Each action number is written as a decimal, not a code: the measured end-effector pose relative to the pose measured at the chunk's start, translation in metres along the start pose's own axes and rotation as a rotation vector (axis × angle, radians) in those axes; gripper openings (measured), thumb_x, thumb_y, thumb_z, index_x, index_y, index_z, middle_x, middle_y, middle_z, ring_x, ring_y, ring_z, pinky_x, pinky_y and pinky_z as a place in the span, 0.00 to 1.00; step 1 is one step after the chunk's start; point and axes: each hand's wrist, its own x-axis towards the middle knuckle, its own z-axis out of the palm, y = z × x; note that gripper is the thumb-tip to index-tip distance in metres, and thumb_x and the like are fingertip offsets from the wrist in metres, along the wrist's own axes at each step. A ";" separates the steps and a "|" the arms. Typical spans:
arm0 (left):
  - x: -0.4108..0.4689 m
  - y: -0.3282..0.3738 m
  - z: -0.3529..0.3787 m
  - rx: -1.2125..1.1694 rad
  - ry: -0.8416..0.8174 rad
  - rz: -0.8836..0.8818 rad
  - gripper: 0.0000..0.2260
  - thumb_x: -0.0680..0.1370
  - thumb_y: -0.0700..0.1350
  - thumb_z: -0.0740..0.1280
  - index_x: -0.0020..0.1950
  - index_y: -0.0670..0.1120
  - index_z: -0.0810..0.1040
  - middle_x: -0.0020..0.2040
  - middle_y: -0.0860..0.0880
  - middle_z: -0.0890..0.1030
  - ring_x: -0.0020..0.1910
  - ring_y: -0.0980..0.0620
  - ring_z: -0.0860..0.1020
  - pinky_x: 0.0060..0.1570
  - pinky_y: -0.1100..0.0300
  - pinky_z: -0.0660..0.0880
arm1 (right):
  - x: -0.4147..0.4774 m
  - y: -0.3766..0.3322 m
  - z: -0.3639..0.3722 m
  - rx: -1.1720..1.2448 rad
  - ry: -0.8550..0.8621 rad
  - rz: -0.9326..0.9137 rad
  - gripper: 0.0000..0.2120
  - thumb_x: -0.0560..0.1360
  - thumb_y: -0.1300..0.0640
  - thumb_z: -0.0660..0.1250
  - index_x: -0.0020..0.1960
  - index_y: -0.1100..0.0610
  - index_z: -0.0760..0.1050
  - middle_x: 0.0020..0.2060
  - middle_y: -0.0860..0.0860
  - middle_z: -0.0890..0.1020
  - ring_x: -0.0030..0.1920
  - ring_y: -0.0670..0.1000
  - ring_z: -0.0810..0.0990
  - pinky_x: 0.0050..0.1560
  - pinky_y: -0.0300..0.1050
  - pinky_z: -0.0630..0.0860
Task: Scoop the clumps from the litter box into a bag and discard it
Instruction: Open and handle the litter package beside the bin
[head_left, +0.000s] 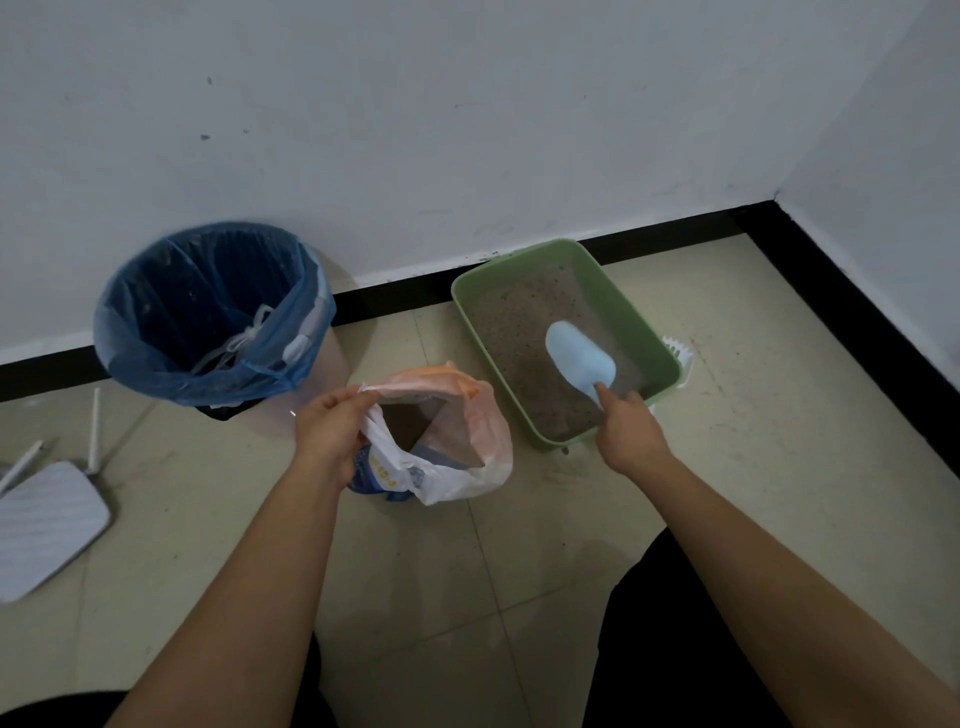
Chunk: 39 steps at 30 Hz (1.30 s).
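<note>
A green litter box (655, 332) with grey-brown litter stands on the floor by the wall. My right hand (628, 430) grips the handle of a light blue scoop (579, 358), whose bowl lies face down on the litter. A white and orange plastic bag (470, 447) stands open on the floor between the bin and the box. My left hand (330, 431) pinches the bag's left rim and holds it open. Brown litter shows inside the bag.
A bin lined with a blue bag (208, 317) stands at the left against the wall. A white router (44, 525) with antennas lies on the floor at far left. A white toothed plastic piece (678, 353) sticks out behind the box. My dark-clothed knees are at the bottom.
</note>
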 end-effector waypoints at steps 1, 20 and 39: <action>0.000 0.000 0.000 -0.003 -0.004 0.001 0.07 0.74 0.37 0.72 0.50 0.44 0.79 0.51 0.40 0.81 0.48 0.44 0.81 0.47 0.51 0.79 | -0.002 0.002 0.001 -0.009 -0.008 -0.019 0.30 0.78 0.65 0.56 0.79 0.53 0.57 0.60 0.64 0.71 0.54 0.65 0.75 0.50 0.52 0.74; -0.005 0.004 -0.001 0.067 0.044 0.067 0.05 0.76 0.38 0.70 0.50 0.45 0.78 0.49 0.44 0.80 0.47 0.47 0.80 0.43 0.56 0.77 | -0.051 -0.022 0.010 0.602 0.178 -0.062 0.11 0.80 0.50 0.65 0.59 0.49 0.81 0.40 0.49 0.84 0.36 0.46 0.79 0.36 0.40 0.71; -0.006 0.010 -0.012 0.215 0.043 0.172 0.06 0.76 0.39 0.71 0.52 0.41 0.82 0.45 0.43 0.83 0.43 0.48 0.80 0.47 0.55 0.78 | -0.019 -0.164 0.043 0.531 -0.198 -0.383 0.19 0.76 0.40 0.62 0.62 0.49 0.76 0.55 0.43 0.77 0.52 0.44 0.78 0.54 0.50 0.79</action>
